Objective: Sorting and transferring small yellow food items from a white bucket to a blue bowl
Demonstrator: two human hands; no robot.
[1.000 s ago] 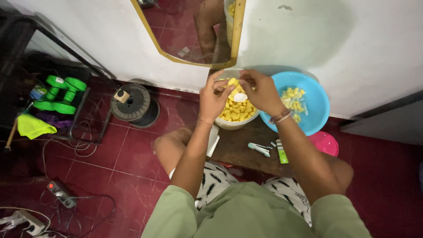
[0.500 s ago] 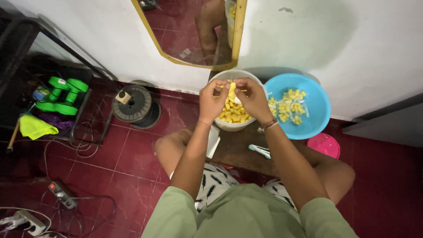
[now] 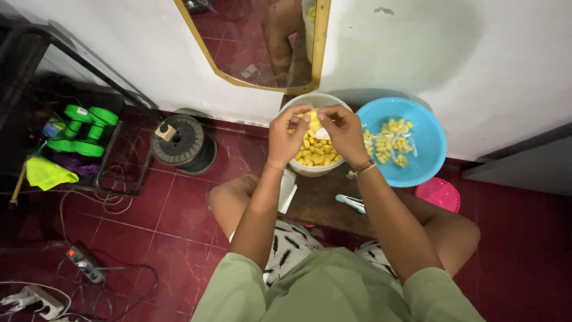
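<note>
Two hands meet above the white bowl (image 3: 314,164), and I read them as working one small piece between them. My left hand (image 3: 287,136) and right hand (image 3: 344,135) come together over the bowl's far rim, the fingers (image 3: 301,114) of both pinching a yellow snack piece (image 3: 311,121) with a scrap of clear wrapper (image 3: 322,133) showing just beside it. Neither hand is spread; both are pressed in on that piece, and it hangs in the air over the bowl, not yet among the rest.

How far along — I judge it well under way. The white bowl already holds a good heap of bare yellow pieces, filling much of its bottom. The blue basin (image 3: 430,156) just beside it on the right holds a smaller scatter of pieces that look wrapped in clear film, so some are left to do. I cannot tell from this view whether every one in the basin is wrapped.

Both vessels sit on a low dark wooden bench (image 3: 322,206) between my knees, with a teal-handled tool (image 3: 353,203) lying near its front edge. A pink strainer (image 3: 438,195) rests on the red tile floor (image 3: 179,220) to the right — well apart from the hands. Green dumbbells (image 3: 83,130) and a wire spool (image 3: 179,140) stand off to the left by the wall.
</note>
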